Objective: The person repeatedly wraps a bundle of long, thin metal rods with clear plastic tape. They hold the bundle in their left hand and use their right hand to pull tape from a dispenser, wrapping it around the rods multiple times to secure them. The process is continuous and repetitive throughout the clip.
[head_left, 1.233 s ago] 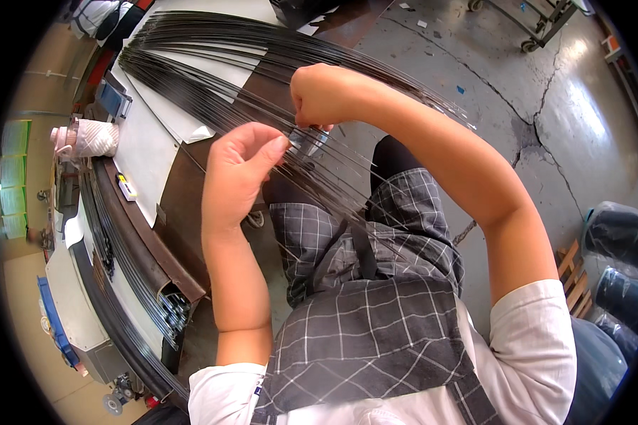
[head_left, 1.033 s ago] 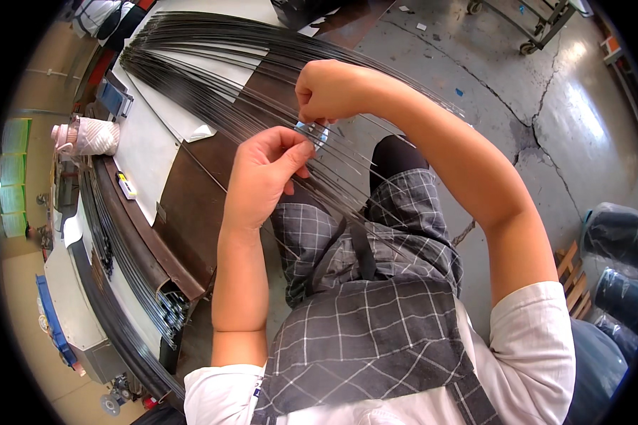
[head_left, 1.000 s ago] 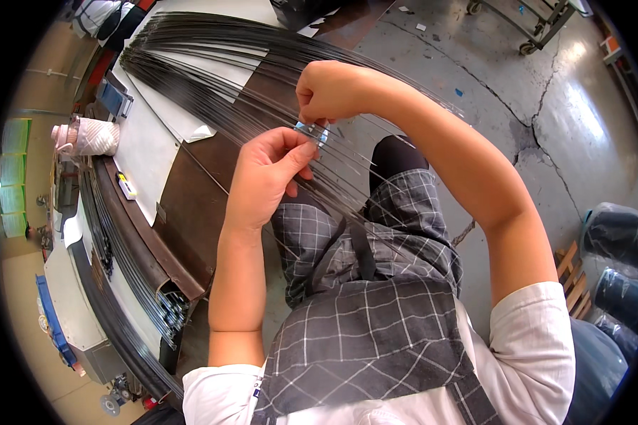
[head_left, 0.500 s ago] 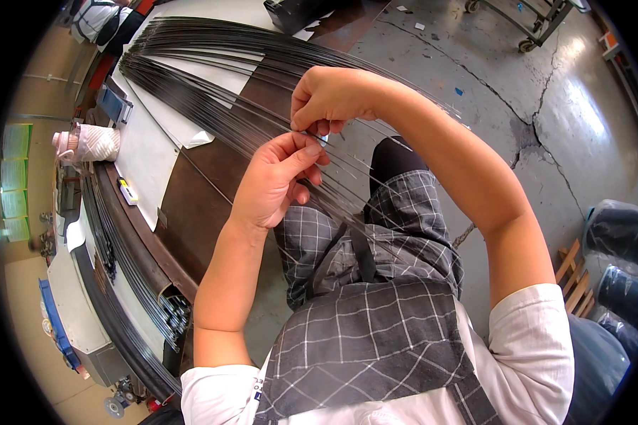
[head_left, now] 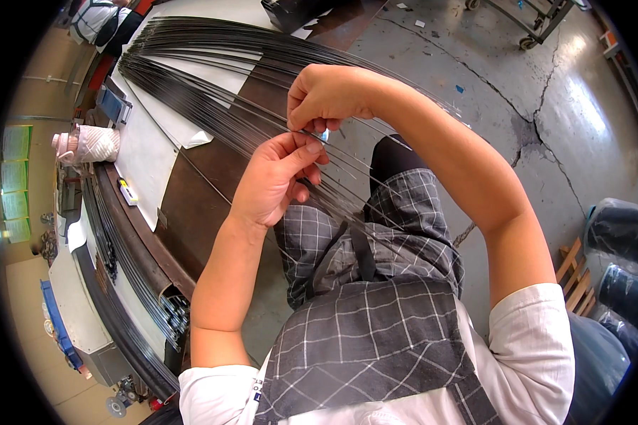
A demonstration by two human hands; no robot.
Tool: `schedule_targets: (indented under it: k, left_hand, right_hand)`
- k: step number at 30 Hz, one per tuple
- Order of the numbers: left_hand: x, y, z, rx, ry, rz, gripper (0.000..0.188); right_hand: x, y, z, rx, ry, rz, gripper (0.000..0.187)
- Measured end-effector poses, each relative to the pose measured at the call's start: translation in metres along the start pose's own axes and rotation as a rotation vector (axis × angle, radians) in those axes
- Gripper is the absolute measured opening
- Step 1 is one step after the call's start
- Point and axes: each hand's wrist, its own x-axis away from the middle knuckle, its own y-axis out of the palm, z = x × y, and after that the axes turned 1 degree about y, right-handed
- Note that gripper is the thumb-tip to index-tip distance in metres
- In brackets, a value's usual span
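Long thin dark cables [head_left: 191, 99] run in a fanned bundle from the far left of the bench toward my lap. Their near ends hang past the bench edge over my knees. My left hand [head_left: 275, 177] pinches one thin cable between thumb and forefinger. Just above and beyond it, my right hand [head_left: 326, 99] is bent over with its fingers closed on the same strand. The two sets of fingertips almost meet. A small pale blue-white bit [head_left: 324, 135] shows under the right fingers, too small to name.
White paper [head_left: 145, 166] covers part of the brown bench [head_left: 198, 191]. A pink-and-white bottle [head_left: 92, 144] and a yellow-and-white box [head_left: 127, 191] stand at the left. Dark tubes [head_left: 166, 312] lie below them. A wheeled cart [head_left: 539, 28] is at far right, above a cracked floor.
My right hand has shifted very slightly left and up. My left hand keeps its pinch in nearly the same place.
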Motion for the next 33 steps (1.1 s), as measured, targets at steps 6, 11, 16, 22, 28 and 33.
schedule_targets:
  k: [6, 11, 16, 22, 28, 33]
  left_hand:
    - [0.0, 0.001, -0.001, -0.011, 0.003, 0.017, 0.014]
    - [-0.001, 0.001, -0.001, -0.05, -0.019, 0.06, 0.013]
    - [0.004, 0.011, 0.007, -0.082, -0.015, 0.067, 0.026]
    - [0.006, 0.012, 0.005, -0.064, 0.016, 0.061, 0.025]
    - [0.01, -0.004, -0.002, 0.039, 0.027, -0.024, 0.027]
    - [0.01, -0.006, -0.002, 0.143, -0.057, -0.016, 0.041]
  right_hand:
    - [0.0, 0.001, -0.001, -0.005, -0.016, -0.013, 0.011]
    - [0.0, 0.002, -0.005, -0.02, -0.034, -0.006, 0.011]
    - [0.001, 0.005, -0.011, -0.024, -0.04, -0.003, 0.013]
    - [-0.002, 0.006, -0.007, -0.01, -0.005, -0.031, 0.014]
    - [-0.004, 0.008, -0.006, 0.005, 0.02, -0.004, 0.014]
    - [-0.006, 0.008, -0.003, 0.036, 0.015, -0.023, 0.016]
